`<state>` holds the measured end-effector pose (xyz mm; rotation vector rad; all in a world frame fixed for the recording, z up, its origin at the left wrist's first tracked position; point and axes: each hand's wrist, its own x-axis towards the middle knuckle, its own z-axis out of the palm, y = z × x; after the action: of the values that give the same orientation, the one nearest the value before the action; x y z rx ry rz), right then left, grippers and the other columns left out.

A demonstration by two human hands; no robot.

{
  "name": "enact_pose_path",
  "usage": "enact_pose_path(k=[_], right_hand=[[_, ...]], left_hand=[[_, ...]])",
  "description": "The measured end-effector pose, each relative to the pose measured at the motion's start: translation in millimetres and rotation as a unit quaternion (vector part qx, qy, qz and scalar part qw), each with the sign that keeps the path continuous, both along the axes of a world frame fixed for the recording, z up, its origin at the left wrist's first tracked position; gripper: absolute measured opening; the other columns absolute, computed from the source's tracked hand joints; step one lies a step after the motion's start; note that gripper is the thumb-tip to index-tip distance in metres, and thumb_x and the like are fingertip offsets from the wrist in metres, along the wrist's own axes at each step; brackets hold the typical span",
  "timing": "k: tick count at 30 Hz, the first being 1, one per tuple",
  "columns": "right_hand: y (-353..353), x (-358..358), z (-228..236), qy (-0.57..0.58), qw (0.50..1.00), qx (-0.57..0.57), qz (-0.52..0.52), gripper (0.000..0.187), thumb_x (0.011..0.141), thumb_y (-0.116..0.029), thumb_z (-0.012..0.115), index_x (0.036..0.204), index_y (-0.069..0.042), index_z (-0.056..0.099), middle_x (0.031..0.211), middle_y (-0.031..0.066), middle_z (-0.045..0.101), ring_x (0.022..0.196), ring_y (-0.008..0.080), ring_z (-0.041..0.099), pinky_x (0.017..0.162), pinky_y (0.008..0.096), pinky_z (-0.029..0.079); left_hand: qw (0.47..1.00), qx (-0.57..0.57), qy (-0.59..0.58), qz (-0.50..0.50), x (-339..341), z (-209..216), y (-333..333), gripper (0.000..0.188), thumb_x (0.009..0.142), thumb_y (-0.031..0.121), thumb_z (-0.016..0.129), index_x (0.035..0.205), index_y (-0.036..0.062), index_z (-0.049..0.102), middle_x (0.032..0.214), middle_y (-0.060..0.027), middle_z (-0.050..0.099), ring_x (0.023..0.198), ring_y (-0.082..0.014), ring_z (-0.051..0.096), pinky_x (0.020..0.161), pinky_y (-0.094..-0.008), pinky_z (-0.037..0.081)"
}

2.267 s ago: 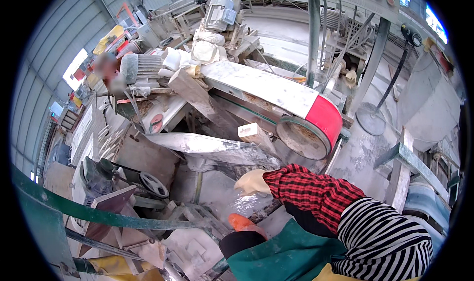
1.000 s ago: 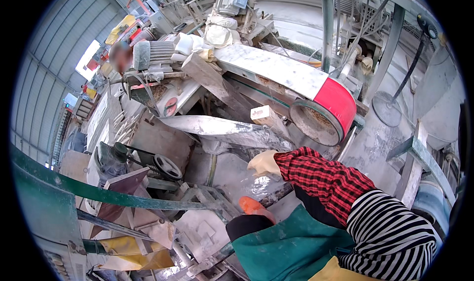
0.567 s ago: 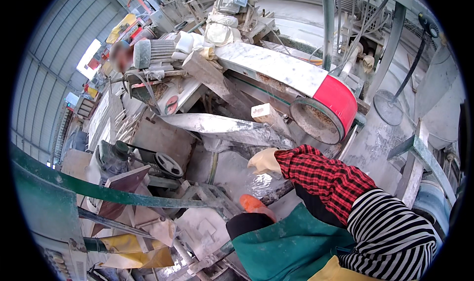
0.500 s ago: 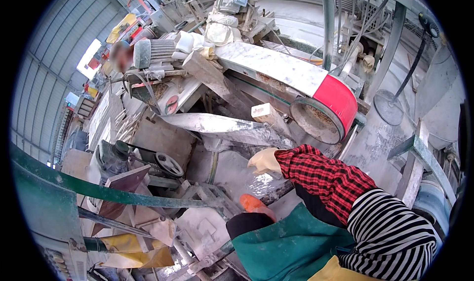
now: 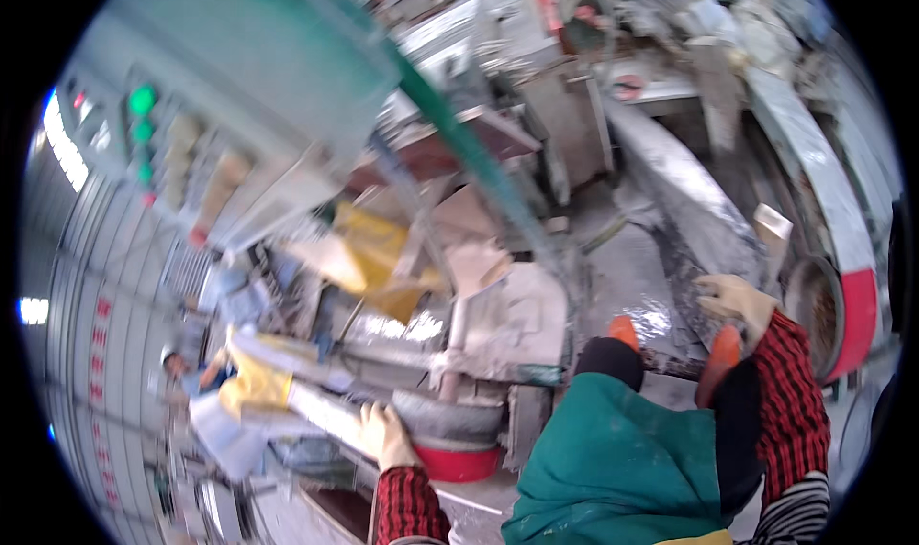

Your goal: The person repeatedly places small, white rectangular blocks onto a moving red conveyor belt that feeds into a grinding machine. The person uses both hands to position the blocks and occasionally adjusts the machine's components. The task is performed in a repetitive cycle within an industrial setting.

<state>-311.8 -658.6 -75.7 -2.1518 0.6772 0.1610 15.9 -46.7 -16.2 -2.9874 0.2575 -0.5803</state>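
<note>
My left hand [image 5: 385,437], in a cream glove below a red-and-black checked sleeve, rests on the near end of a long white machine beam [image 5: 330,419]. Its fingers are stretched out; I see nothing held. Beside it is a rounded guard with a red band [image 5: 459,462]. My right hand [image 5: 739,302], in a matching glove, has its fingers apart and reaches beside a wet, grey-white curved stone piece [image 5: 684,177]. Whether it touches the stone I cannot tell. Close to it stand a pale block [image 5: 773,227] and another red-ended round guard [image 5: 858,317].
A green-grey control box [image 5: 239,86] with coloured buttons juts in at upper left. A green bar [image 5: 469,157] runs down from it. Yellow sheeting [image 5: 369,253] and broken slabs [image 5: 479,258] lie between the machines. Another person [image 5: 187,371] stands at far left. Motion blurs much.
My view has swung left, so the machinery sits farther right and the control box shows. My left hand has come into view on the white beam. My right hand's fingers look more spread.
</note>
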Motion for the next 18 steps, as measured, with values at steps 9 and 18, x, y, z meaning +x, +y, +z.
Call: enact_pose_path(k=[9,18], right_hand=[[-5.0,14.8,-16.7,0.064,0.990,0.123,0.000,0.050,0.101,-0.008,0.055,0.150,-0.007,0.046,0.094,0.0070,0.069,0.077,0.0142,0.066,0.067,0.0309,0.056],[-12.6,9.9,-25.4,0.042,0.995,0.085,0.018,0.053,0.099,-0.013,0.062,0.149,-0.006,0.047,0.090,0.0081,0.071,0.079,0.0176,0.066,0.072,0.0324,0.054]], left_hand=[[0.999,-0.009,-0.031,0.022,-23.6,-18.9,26.9,0.034,0.094,0.035,0.060,0.117,0.0140,0.072,0.120,-0.0041,0.067,0.129,-0.0389,0.049,0.109,-0.0517,0.036],[0.999,-0.032,-0.035,0.007,-31.8,-11.9,10.6,0.031,0.096,0.033,0.056,0.116,0.0153,0.072,0.116,-0.0047,0.071,0.123,-0.0363,0.053,0.107,-0.0484,0.038]])
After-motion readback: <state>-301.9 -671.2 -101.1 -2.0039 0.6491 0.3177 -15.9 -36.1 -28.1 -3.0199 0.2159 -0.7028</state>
